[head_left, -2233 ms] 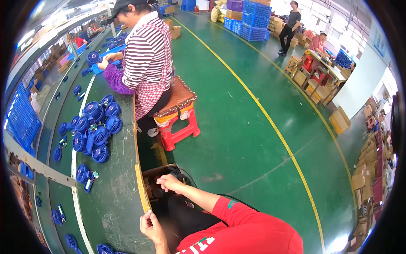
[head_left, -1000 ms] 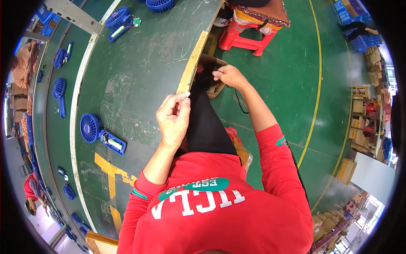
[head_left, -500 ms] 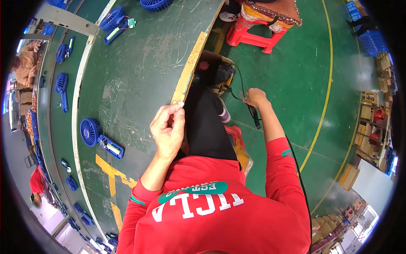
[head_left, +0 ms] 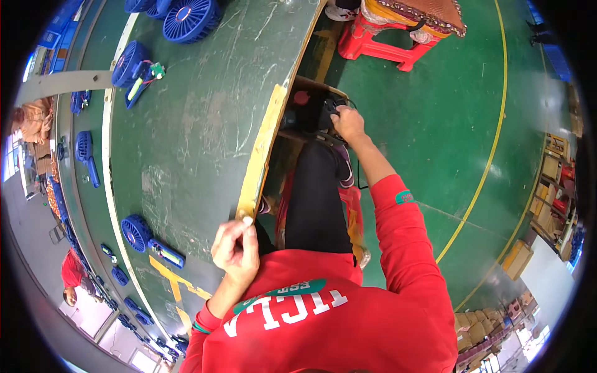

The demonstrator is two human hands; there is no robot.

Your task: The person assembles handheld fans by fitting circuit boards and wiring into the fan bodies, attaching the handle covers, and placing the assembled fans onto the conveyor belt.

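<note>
My left hand [head_left: 236, 252] is closed in a pinch on a small white piece [head_left: 247, 220], just at the yellow-taped edge of the green table [head_left: 205, 130]. What the piece is, I cannot make out. Right of the table, my right hand [head_left: 349, 124] has its fingers closed on a black cord bundle [head_left: 333, 107] over an open box [head_left: 339, 93] with dark things inside. Its fingertips are partly hidden. On the table to my left lies a blue handheld fan [head_left: 135, 232], its handle opened to show a battery [head_left: 166, 253].
More blue fans [head_left: 190, 20] lie at the table's far end, one opened fan [head_left: 129, 64] with a green circuit board [head_left: 158, 71] hanging out. Beyond a white rail [head_left: 107, 143], further fans sit on a green belt. A red stool [head_left: 379, 50] with a cushion stands ahead right.
My right hand has moved forward and left, bringing the black cord from over the floor to the box. My left hand stays pinched on the white piece, lower in view as the view shifts.
</note>
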